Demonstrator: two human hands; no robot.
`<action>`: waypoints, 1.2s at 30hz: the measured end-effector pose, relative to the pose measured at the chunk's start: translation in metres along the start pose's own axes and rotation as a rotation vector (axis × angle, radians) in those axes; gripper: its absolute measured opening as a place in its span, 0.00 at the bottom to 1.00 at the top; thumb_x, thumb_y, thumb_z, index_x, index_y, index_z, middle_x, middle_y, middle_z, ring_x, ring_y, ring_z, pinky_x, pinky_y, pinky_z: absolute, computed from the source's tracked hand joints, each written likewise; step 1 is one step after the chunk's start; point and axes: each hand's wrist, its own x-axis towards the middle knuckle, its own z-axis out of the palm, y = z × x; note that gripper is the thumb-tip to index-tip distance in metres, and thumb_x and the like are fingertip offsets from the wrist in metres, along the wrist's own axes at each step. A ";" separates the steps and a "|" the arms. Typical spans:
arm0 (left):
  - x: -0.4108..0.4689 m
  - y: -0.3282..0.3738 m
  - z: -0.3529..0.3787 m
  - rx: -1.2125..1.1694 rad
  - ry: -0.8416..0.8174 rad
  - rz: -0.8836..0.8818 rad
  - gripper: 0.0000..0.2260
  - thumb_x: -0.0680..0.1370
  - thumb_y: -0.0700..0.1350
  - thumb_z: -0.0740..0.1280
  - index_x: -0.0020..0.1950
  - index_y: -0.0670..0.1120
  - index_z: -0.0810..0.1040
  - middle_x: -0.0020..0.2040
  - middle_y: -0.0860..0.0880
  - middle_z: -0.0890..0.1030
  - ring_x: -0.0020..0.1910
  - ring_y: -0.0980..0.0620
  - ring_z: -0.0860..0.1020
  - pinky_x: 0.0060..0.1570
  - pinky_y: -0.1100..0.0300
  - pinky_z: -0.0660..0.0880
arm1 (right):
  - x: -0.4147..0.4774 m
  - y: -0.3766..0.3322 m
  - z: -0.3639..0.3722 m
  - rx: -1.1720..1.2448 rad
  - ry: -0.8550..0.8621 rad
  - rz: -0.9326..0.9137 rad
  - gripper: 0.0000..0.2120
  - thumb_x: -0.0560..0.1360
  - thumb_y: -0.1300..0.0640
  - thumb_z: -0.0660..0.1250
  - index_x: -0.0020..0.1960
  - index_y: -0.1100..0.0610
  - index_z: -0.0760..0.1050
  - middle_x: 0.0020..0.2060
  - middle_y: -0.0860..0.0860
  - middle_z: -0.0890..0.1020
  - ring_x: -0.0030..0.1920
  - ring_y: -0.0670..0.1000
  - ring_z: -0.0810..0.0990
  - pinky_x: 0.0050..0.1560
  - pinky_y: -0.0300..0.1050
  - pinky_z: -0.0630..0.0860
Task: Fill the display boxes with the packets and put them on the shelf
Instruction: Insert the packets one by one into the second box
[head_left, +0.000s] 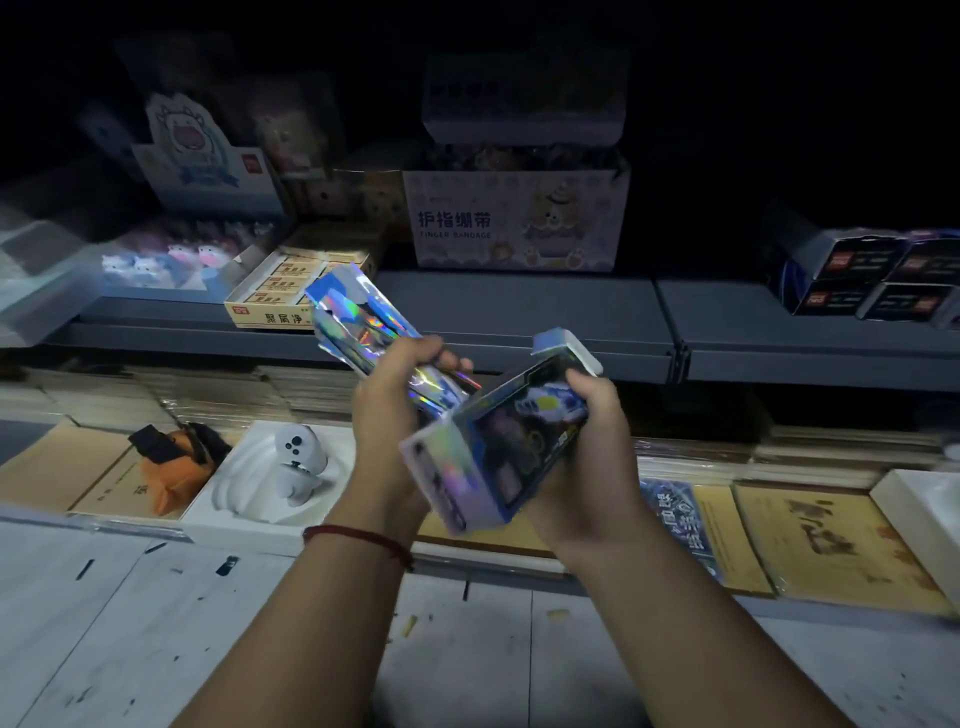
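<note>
Holographic foil glints on the packets (358, 317), a stack fanning up and away from the left hand (400, 389), whose fingers curl round the stack's lower end. Just beside that grip, the right hand (592, 415) clasps the display box (493, 452) near its far end, fingers wrapped over the upper edge, so the box tilts down toward the left wrist. Both are held in the air in front of the shelf (519, 312), not resting on it. The packets look light, thin and slick (foil wrappers tend to slide over one another), so a firm pinch across the stack's width seems wiser than a loose hold. The box looks like thin card that would flex, so support under its base should steady it.
</note>
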 end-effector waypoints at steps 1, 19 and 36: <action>0.001 0.004 -0.002 0.043 0.005 0.005 0.06 0.69 0.46 0.71 0.36 0.45 0.81 0.37 0.48 0.80 0.41 0.47 0.78 0.55 0.48 0.73 | 0.004 -0.001 -0.001 -0.056 0.003 -0.014 0.16 0.74 0.43 0.67 0.53 0.54 0.80 0.55 0.56 0.85 0.63 0.61 0.81 0.71 0.59 0.68; -0.008 0.010 -0.033 0.391 -0.170 -0.022 0.12 0.78 0.45 0.72 0.46 0.42 0.71 0.34 0.42 0.71 0.31 0.45 0.73 0.33 0.55 0.75 | -0.005 -0.019 -0.015 -0.535 0.037 -0.232 0.16 0.75 0.53 0.76 0.60 0.55 0.78 0.50 0.54 0.87 0.53 0.58 0.87 0.63 0.63 0.79; -0.032 -0.002 -0.028 0.646 -0.265 0.118 0.16 0.70 0.38 0.78 0.54 0.36 0.80 0.37 0.46 0.84 0.30 0.51 0.80 0.36 0.56 0.78 | -0.009 0.000 -0.011 -0.696 0.009 -0.320 0.13 0.80 0.46 0.67 0.63 0.46 0.77 0.52 0.42 0.86 0.54 0.46 0.85 0.59 0.49 0.80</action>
